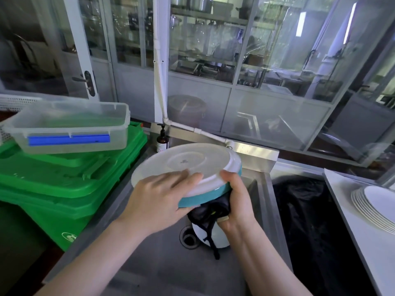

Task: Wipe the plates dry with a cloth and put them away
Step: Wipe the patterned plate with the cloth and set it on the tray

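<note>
Above the steel sink (265, 189) I hold a white plate (186, 161) turned underside up, with a teal rim below it. My left hand (158, 199) grips its near edge, fingers spread over the underside. My right hand (235, 199) holds the plate's right edge and grips a black cloth (208, 212) that is bunched under the plate, a strand of it hanging down. Another white dish (220, 237) lies in the sink near the drain (188, 238). A stack of white plates (376, 201) sits on the counter at the right.
Green crates (64, 178) stand at the left with a clear lidded box (68, 127) on top. A brown pump bottle (162, 142) stands behind the sink. A bin with a black bag (310, 210) sits right of the sink. Glass partitions rise behind.
</note>
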`<action>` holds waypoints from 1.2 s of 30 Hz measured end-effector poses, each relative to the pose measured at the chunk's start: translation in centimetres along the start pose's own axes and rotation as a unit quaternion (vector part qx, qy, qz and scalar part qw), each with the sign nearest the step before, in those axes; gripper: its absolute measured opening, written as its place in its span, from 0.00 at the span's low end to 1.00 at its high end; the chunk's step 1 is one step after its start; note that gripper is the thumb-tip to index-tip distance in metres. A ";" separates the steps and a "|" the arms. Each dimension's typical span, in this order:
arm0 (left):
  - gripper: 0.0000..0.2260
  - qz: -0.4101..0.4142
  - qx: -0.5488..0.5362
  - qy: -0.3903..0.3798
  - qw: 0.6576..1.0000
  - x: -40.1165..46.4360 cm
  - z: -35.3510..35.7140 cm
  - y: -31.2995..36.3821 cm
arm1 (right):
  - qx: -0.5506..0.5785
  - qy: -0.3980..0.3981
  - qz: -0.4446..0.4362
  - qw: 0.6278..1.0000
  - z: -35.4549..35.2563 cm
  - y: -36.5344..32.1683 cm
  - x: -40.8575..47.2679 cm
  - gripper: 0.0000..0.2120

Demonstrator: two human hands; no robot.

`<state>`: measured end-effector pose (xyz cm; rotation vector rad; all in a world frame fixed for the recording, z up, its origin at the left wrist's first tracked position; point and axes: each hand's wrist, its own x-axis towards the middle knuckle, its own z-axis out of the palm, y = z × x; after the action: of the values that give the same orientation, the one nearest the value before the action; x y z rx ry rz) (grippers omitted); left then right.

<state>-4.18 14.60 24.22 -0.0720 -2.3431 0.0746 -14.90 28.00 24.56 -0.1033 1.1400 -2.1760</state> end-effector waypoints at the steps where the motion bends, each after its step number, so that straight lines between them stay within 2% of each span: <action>1: 0.26 -0.032 -0.063 -0.044 0.997 0.0 -0.1 -0.8 | 0.007 -0.004 -0.003 1.000 -0.3 0.1 0.2 0.20; 2: 0.29 -0.081 -0.154 -0.088 0.981 -0.1 -0.4 -1.8 | 0.010 -0.007 -0.004 1.000 -0.5 0.0 0.3 0.19; 3: 0.30 -0.143 -0.254 -0.116 0.950 -0.1 -0.9 -2.8 | 0.010 -0.010 -0.005 1.000 -0.8 -0.2 0.5 0.17; 4: 0.30 -0.214 -0.324 -0.105 0.915 -0.2 -1.3 -3.8 | 0.008 -0.013 -0.003 1.000 -1.1 -0.5 0.6 0.18; 5: 0.30 -0.294 -0.350 -0.060 0.887 -0.4 -1.3 -4.8 | 0.004 -0.018 0.000 1.000 -1.5 -0.8 0.8 0.20; 6: 0.30 -0.382 -0.375 -0.016 0.844 -0.4 -1.3 -5.8 | -0.001 -0.023 0.006 1.000 -1.8 -1.1 0.9 0.23; 7: 0.29 -0.467 -0.430 0.006 0.773 -0.3 -1.2 -6.7 | -0.007 -0.030 0.015 0.999 -2.0 -1.3 1.0 0.25; 8: 0.28 -0.530 -0.512 -0.003 0.676 0.0 -0.9 -7.4 | -0.015 -0.036 0.025 0.999 -2.3 -1.5 1.1 0.27; 9: 0.27 -0.554 -0.593 -0.027 0.583 0.2 -0.5 -7.9 | -0.023 -0.048 0.036 0.998 -2.4 -1.7 1.2 0.28; 10: 0.24 -0.560 -0.645 -0.046 0.518 0.5 0.0 -8.3 | -0.030 -0.062 0.045 0.997 -2.5 -1.9 1.3 0.30; 11: 0.20 -0.565 -0.664 -0.058 0.486 0.9 0.3 -8.4 | -0.038 -0.074 0.047 0.995 -2.5 -2.0 1.4 0.32; 12: 0.17 -0.574 -0.664 -0.056 0.475 1.2 0.5 -8.4 | -0.052 -0.078 0.040 0.995 -2.5 -2.1 1.5 0.35; 14: 0.13 -0.603 -0.638 -0.031 0.477 1.7 1.1 -8.3 | -0.083 -0.067 0.006 0.994 -2.7 -2.1 1.8 0.41; 17: 0.14 -0.606 -0.633 -0.004 0.481 1.4 1.7 -8.0 | -0.106 -0.058 -0.017 0.993 -2.9 -2.0 2.2 0.42; 20: 0.16 -0.594 -0.654 0.034 0.468 1.3 1.5 -7.5 | -0.094 -0.026 0.003 0.995 -3.4 -2.1 2.8 0.40; 22: 0.15 -0.569 -0.666 0.064 0.477 1.8 0.8 -7.0 | -0.084 0.003 0.036 0.996 -3.6 -1.7 3.2 0.38; 24: 0.16 -0.542 -0.662 0.112 0.505 2.3 0.1 -6.4 | -0.038 0.041 0.063 0.996 -3.9 -0.8 3.6 0.39; 27: 0.15 -0.519 -0.616 0.184 0.563 2.6 -0.9 -5.4 | 0.051 0.143 0.093 0.984 -4.5 0.5 4.4 0.32; 30: 0.12 -0.503 -0.544 0.220 0.634 3.0 -2.0 -4.5 | 0.066 0.172 0.087 0.979 -5.0 0.7 5.0 0.17; 33: 0.14 -0.480 -0.503 0.235 0.679 3.5 -2.6 -3.6 | 0.013 0.157 0.013 0.987 -4.7 0.0 5.4 0.14; 36: 0.13 -0.478 -0.495 0.259 0.678 3.4 -2.7 -2.9 | -0.060 0.132 -0.118 0.982 -3.8 -0.4 5.3 0.19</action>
<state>-4.70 12.02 28.75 0.5353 -1.3339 -1.5202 -20.58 27.68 21.34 -0.0019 1.4747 -2.3795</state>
